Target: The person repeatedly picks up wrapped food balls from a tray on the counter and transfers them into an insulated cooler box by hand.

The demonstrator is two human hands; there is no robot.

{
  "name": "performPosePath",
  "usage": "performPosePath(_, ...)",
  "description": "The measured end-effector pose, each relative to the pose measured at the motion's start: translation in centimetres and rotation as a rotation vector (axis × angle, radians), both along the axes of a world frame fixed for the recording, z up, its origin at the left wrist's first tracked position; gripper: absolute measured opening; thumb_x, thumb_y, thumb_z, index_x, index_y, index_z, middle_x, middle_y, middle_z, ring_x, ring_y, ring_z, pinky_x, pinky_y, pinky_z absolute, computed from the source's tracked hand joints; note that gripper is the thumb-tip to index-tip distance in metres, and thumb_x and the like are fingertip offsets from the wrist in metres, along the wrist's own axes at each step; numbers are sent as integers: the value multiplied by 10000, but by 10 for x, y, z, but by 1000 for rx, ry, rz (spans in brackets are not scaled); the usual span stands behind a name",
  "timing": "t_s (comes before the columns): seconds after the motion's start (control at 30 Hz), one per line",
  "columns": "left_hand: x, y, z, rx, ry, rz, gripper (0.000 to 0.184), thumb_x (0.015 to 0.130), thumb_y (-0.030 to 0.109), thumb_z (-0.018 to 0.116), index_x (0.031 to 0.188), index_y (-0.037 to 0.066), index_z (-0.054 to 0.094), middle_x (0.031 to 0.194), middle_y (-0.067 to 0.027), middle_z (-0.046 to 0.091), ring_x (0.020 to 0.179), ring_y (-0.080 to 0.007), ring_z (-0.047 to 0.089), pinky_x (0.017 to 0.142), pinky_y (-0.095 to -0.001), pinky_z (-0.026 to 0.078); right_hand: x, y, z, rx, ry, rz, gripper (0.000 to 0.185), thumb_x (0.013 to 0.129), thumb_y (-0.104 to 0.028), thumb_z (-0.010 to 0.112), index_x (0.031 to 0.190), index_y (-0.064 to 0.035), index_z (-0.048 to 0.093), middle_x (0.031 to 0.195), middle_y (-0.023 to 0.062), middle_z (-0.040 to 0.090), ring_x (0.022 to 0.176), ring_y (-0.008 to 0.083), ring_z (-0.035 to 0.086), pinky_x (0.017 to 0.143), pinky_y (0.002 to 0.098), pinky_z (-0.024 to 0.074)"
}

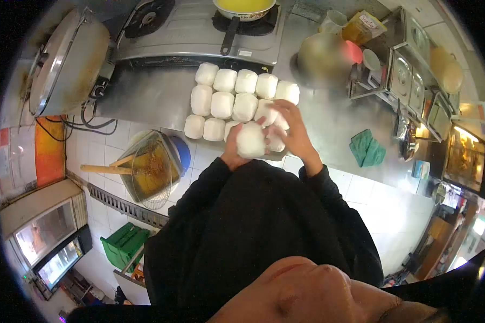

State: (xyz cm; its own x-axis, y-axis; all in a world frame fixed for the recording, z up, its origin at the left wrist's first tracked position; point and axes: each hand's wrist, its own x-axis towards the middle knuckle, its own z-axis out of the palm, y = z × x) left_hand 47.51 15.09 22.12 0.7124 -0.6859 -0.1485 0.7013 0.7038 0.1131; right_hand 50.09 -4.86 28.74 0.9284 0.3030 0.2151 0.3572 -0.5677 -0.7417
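Observation:
A round white lump (250, 140), which looks like a dough ball, rests in my left hand (233, 152), held just in front of my chest. My left fingers curl around its side and underneath. My right hand (296, 132) is beside it, with fingers curved and apart over the right end of the nearer rows. Those fingertips are over or against a white lump (264, 110); contact is unclear. More white lumps (222, 104) sit close together in rows on the steel counter (137, 99). My hands and the held lump partly hide the front row.
Behind the rows is a gas stove (183, 32) with a pan (245, 12), its handle pointing toward me. A green cloth (367, 148) lies on the right counter. To the left are a wire skimmer (155, 185) over a square container and a large lidded appliance (70, 59).

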Motion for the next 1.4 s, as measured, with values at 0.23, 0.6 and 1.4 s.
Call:
performPosePath(0.23,-1,44,-13,-78,154,-75,743,856,687,468,1373,153,436,1173,-113,514,990,-299,527,797,-515,473,23,39,-73,-585,140,-264,858,604,-164,785,1376,-182,410,1240,167,465,1122,369,517,767,425,543)
performPosePath(0.6,-6,53,-10,223,-331,-183,975,759,715,595,1437,59,346,1412,-149,444,1251,-328,491,966,-465,454,-19,47,96,-390,2,484,782,576,-201,788,1309,-164,519,1308,102,527,1246,314,471,1105,474,278)
performPosePath(1.4,-2,81,61,55,-436,-138,1529,440,413,954,1537,182,-87,1561,-124,196,1406,-303,313,1111,-469,348,-11,62,90,-176,168,660,686,579,-62,819,1197,-273,611,1344,18,495,1310,249,434,1144,618,165)
